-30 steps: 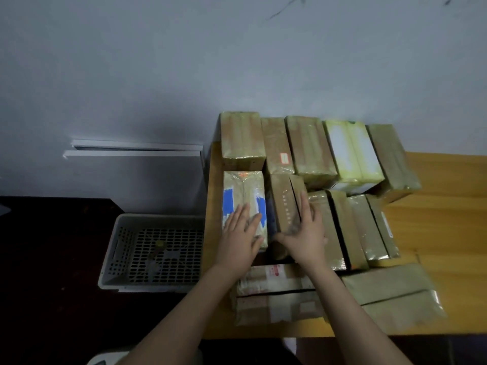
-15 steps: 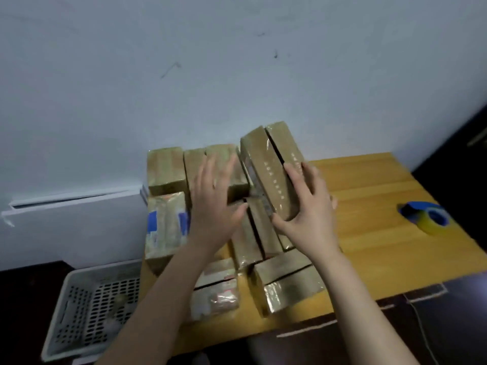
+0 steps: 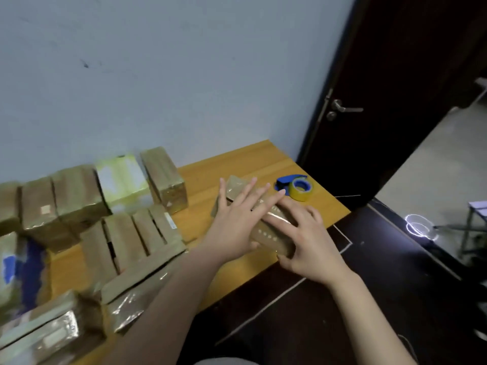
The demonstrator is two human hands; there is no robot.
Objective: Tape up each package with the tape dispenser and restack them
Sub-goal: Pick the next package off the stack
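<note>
One brown taped package (image 3: 266, 233) lies flat on the right part of the wooden table (image 3: 250, 162), apart from the others. My left hand (image 3: 235, 219) rests on top of it with its fingers straight and spread. My right hand (image 3: 308, 241) holds its near right end, fingers over the top and thumb at the near corner. The blue tape dispenser (image 3: 296, 187) with a yellow roll sits just beyond the package, near the table's right edge. Several other brown packages (image 3: 76, 196) stand in rows at the left, one of them pale yellow (image 3: 121, 180).
More packages (image 3: 52, 330) lie flat at the near left of the table. A dark door (image 3: 390, 96) with a metal handle (image 3: 344, 108) stands right of the table. The table's near edge runs just under my right hand; dark floor lies below.
The package was lifted out of the rows and carried to the right, and it now lies on the table by the tape dispenser. My view swung right with it.
</note>
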